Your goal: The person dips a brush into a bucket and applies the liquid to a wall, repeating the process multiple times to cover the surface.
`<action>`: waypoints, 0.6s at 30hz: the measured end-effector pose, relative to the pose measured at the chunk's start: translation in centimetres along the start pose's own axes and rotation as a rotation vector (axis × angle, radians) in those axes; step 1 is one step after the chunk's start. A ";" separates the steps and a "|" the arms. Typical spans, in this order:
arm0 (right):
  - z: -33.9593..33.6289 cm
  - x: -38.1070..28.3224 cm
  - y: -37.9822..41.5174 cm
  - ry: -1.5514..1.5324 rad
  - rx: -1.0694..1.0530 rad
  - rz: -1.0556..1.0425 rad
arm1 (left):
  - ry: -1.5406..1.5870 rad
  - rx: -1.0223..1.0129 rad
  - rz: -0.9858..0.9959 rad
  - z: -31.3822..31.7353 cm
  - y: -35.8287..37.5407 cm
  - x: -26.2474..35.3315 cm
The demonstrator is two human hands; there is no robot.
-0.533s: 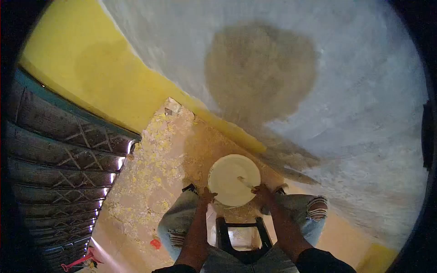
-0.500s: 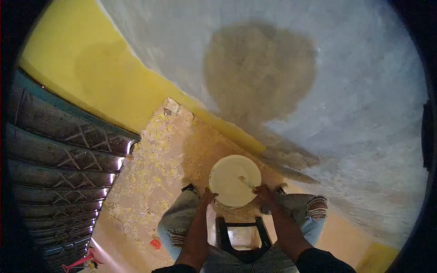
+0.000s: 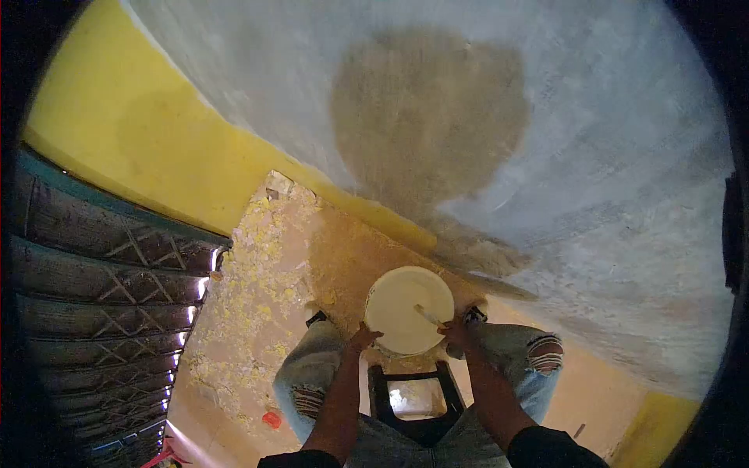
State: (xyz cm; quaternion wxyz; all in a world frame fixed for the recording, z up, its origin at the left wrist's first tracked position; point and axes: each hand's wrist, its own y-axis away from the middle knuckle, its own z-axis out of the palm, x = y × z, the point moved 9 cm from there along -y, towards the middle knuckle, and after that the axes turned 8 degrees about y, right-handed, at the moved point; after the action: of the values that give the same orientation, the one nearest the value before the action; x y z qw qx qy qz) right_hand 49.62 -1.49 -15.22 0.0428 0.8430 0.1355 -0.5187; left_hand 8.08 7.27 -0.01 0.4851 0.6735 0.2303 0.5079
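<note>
A round bucket (image 3: 402, 308) of pale, creamy material stands on the floor between my feet. At its left rim is my left hand (image 3: 363, 338), its fingers closed on the edge. My right hand (image 3: 456, 334) is at the right rim, closed round the end of a light stick-like tool (image 3: 428, 315). The tool's other end lies in the pale material, so its tip is hidden.
A black-framed stool (image 3: 417, 384) stands between my knees. Yellow and white flakes (image 3: 250, 288) cover the floor at left, with a red scrap (image 3: 271, 420). A dark slatted shutter (image 3: 109, 312) and a grey-and-yellow wall (image 3: 593, 156) surround the floor.
The view has shifted slightly, so the bucket appears a little farther right and the wall farther left. Both hands remain at the bucket's rim, with the tool still in the right one.
</note>
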 end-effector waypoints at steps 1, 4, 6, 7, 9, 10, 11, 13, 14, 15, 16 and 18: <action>0.2 -1.3 -0.6 -0.003 0.005 0.000 | -0.037 0.013 0.018 -0.3 -0.6 -0.4; -3.3 -17.3 -8.5 -0.072 -0.140 0.848 | -0.138 0.044 0.075 -0.2 -1.8 -0.7; -3.3 -16.8 -7.8 -0.117 -0.138 0.955 | -0.233 0.161 0.135 -0.2 -1.4 -0.2; -3.1 -16.7 -7.2 -0.167 -0.136 1.061 | -0.331 0.282 0.192 -0.9 -0.8 0.6; -4.6 -21.5 -9.7 -0.202 0.000 0.897 | -0.403 0.341 0.151 -0.9 2.1 2.4; -6.0 -23.7 -11.6 -0.243 0.129 0.737 | -0.478 0.398 0.101 -1.4 2.9 3.4; -5.3 -21.8 -11.3 -0.239 0.118 0.728 | -0.466 0.407 0.100 -1.2 0.8 -0.4; -2.7 -16.3 -7.2 -0.083 0.020 0.893 | -0.601 0.347 0.245 -0.6 -4.0 -2.4; -2.1 -16.5 -7.3 -0.077 -0.181 0.984 | -0.594 0.337 0.235 1.6 -1.1 -2.8; -1.9 -16.2 -7.2 -0.072 -0.184 0.993 | -0.519 0.427 0.163 0.7 0.9 -0.7; -1.4 -16.6 -8.0 -0.404 -0.036 0.865 | -0.446 0.516 0.093 -1.1 2.7 2.7; -0.6 -17.8 -8.9 -0.731 0.115 0.725 | -0.375 0.569 0.213 -0.7 2.6 3.0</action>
State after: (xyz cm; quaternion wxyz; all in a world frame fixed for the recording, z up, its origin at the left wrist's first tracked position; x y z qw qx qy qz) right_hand 40.12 3.91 1.41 0.2178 0.6005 -0.2178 -0.7379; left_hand 8.05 8.88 3.68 0.2565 0.8833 0.1980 0.3388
